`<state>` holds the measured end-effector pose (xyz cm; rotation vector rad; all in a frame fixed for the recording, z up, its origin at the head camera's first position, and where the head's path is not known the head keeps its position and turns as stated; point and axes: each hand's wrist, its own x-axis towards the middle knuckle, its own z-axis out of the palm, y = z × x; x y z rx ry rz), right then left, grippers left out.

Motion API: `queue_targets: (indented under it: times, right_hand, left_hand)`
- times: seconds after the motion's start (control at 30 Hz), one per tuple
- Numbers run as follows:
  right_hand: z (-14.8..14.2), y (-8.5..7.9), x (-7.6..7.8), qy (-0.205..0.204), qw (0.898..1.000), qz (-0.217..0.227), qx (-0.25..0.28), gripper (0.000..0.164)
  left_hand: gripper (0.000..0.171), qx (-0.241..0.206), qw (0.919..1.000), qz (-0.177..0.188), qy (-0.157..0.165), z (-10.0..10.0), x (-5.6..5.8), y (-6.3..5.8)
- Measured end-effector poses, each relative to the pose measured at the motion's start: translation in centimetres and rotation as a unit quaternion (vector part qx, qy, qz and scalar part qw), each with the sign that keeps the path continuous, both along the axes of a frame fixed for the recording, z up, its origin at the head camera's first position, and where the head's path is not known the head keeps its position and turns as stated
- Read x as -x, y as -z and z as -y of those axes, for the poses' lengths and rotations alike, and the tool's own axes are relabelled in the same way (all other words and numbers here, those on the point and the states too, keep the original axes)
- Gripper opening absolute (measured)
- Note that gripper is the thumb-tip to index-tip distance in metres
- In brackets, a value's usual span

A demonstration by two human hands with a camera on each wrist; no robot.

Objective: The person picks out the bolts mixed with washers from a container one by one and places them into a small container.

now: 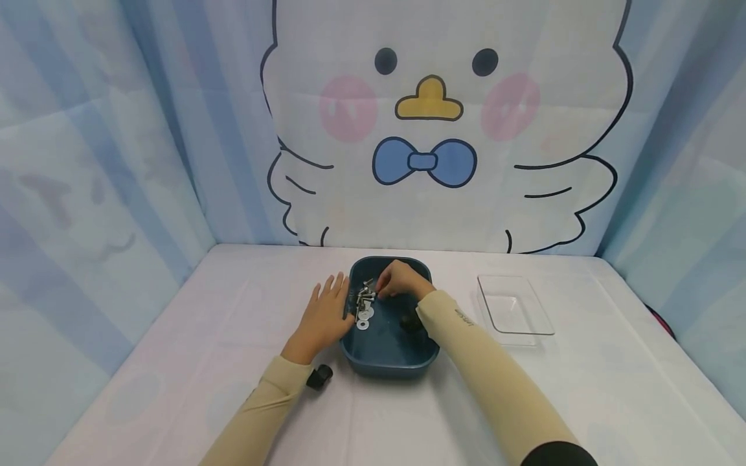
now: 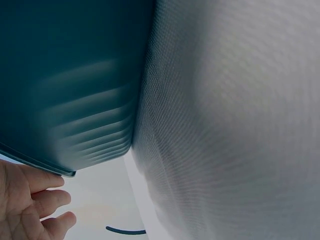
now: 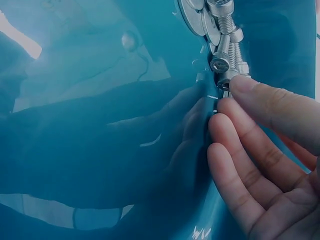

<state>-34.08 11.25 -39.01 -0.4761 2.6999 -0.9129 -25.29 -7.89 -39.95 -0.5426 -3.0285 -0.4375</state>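
Note:
A dark blue plastic bin (image 1: 387,370) stands on the table, with silver socket head screws (image 3: 226,54) and flat washers (image 1: 362,324) heaped along its left side. My right hand (image 1: 402,279) reaches into the bin from the right. Thumb and forefinger pinch at a screw at the near end of the heap, and the other fingers are bent beside them. Against the bin's left rim rests my left hand (image 1: 326,315), its fingers straight and pointing away from me. From below, the left wrist view shows fingertips (image 2: 59,197) right at the rim.
To the right of the bin stands a clear rectangular tray (image 1: 515,307). A small black object (image 1: 319,377) is by the left wrist. Behind the table hangs a curtain (image 1: 431,213) with a cartoon bird, and more curtains close in both sides.

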Motion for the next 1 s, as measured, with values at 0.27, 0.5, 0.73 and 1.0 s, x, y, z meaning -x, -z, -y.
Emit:
queue_targets:
  times: [0.27, 0.5, 0.73, 1.0]
  right_hand:
    - [0.16, 0.08, 0.02, -0.002, 1.000, 0.007, 0.005, 0.013]
    - [0.33, 0.19, 0.24, -0.011, 1.000, -0.001, 0.002, 0.012]
    - [0.45, 0.33, 0.54, -0.013, 1.000, -0.008, -0.004, 0.011]
    - [0.49, 0.49, 0.67, -0.018, 1.000, -0.025, 0.000, 0.010]
  left_hand:
    - [0.071, 0.002, 1.0000, -0.002, 0.001, 0.02, 0.13, 0.20]
    - [0.071, 0.002, 1.0000, -0.004, 0.001, 0.06, 0.01, 0.04]
    - [0.070, 0.000, 1.0000, -0.006, 0.001, 0.00, -0.16, -0.26]
    - [0.070, 0.004, 1.0000, -0.006, 0.001, -0.08, -0.08, -0.28]
